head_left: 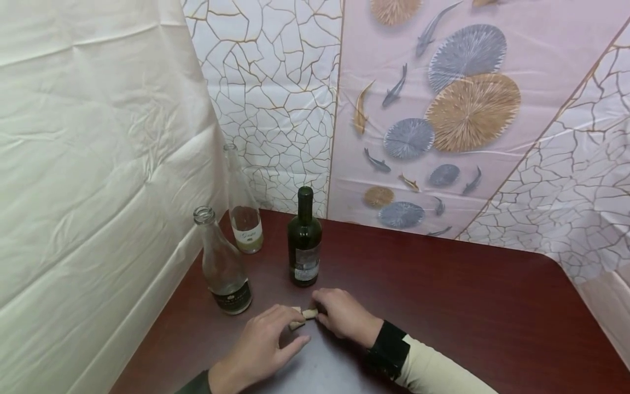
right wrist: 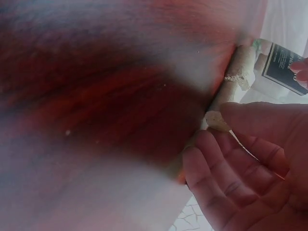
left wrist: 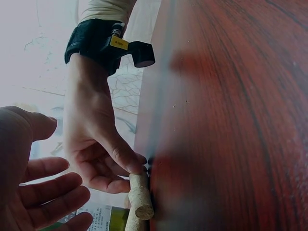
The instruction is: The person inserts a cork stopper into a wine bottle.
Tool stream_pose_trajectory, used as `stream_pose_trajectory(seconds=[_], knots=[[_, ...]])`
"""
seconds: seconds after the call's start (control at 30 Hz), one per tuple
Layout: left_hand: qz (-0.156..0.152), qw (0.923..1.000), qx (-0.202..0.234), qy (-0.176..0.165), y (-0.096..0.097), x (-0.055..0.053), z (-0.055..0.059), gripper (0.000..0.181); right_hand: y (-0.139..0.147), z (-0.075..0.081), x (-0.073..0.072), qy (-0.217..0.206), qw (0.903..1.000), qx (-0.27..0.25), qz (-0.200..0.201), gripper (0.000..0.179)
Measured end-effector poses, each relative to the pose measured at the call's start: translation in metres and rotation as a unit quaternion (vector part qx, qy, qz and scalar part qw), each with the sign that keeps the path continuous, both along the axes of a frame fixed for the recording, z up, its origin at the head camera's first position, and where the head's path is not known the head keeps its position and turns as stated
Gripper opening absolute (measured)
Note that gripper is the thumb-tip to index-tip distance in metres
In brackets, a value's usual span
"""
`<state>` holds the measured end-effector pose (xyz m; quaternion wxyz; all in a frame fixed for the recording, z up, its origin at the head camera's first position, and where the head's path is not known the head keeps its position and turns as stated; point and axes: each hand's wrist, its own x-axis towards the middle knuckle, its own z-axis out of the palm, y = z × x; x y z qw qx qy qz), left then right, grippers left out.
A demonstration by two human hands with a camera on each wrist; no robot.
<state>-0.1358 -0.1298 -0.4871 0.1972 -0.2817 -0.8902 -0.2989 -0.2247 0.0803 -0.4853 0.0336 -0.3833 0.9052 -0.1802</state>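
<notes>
A wine cork (head_left: 309,314) lies on the dark red table, its near end between the thumb and fingers of my right hand (head_left: 346,318). The right wrist view shows the right thumb against the end of this cork (right wrist: 224,108). A second cork (right wrist: 241,61), with a crumbly end, lies close beyond it. My left hand (head_left: 266,339) hovers beside the corks, thumb and fingers spread apart. In the left wrist view, the left fingers (left wrist: 53,195) are relaxed and stand clear of the pinched cork (left wrist: 139,195). Left fingers partly hide the second cork in the head view.
A green bottle (head_left: 304,241) stands just behind the corks. Two clear glass bottles, one with a dark label (head_left: 226,273) and one with a white label (head_left: 246,219), stand at the left beside the cream cloth (head_left: 123,164). Patterned cloth (head_left: 275,109) hangs behind the table (head_left: 443,306).
</notes>
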Motion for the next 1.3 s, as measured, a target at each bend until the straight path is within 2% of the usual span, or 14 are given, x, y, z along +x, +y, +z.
stream_pose_trajectory(seconds=[0.23,0.47,0.53,0.6,0.67,0.8,0.9,1.03,1.17,1.3], knots=[[0.005,0.9998,0.002,-0.018,0.005,0.0,0.0,0.023,0.003,0.0,0.001,-0.005,0.9999,-0.008,-0.007,0.013],[-0.011,0.999,0.034,0.025,0.009,-0.007,0.004,0.031,0.016,0.015,0.01,-0.007,0.9977,-0.068,-0.007,0.012],[-0.009,0.9983,0.053,0.024,0.009,-0.01,0.004,0.034,0.019,0.022,0.014,-0.006,0.9959,-0.09,-0.011,0.012],[-0.006,0.9967,0.081,0.002,0.01,-0.013,0.004,0.035,0.021,0.028,0.019,-0.004,0.9937,-0.111,-0.014,0.014],[-0.01,0.9927,0.116,-0.034,0.01,-0.017,0.004,0.037,0.024,0.036,0.024,-0.005,0.9914,-0.129,-0.02,0.015],[-0.025,0.9762,0.183,-0.114,0.014,-0.026,0.007,0.038,0.028,0.053,0.034,-0.014,0.9878,-0.151,-0.033,0.018],[-0.036,0.9643,0.214,-0.152,0.016,-0.029,0.01,0.036,0.028,0.062,0.039,-0.018,0.9872,-0.154,-0.036,0.018],[-0.049,0.9567,0.235,-0.165,0.02,-0.03,0.012,0.032,0.028,0.068,0.043,-0.016,0.9865,-0.159,-0.038,0.017],[-0.051,0.9547,0.25,-0.153,0.023,-0.029,0.012,0.028,0.029,0.069,0.044,-0.015,0.9857,-0.163,-0.041,0.016],[-0.045,0.9533,0.255,-0.155,0.025,-0.028,0.013,0.025,0.031,0.068,0.045,-0.018,0.9847,-0.168,-0.042,0.016]])
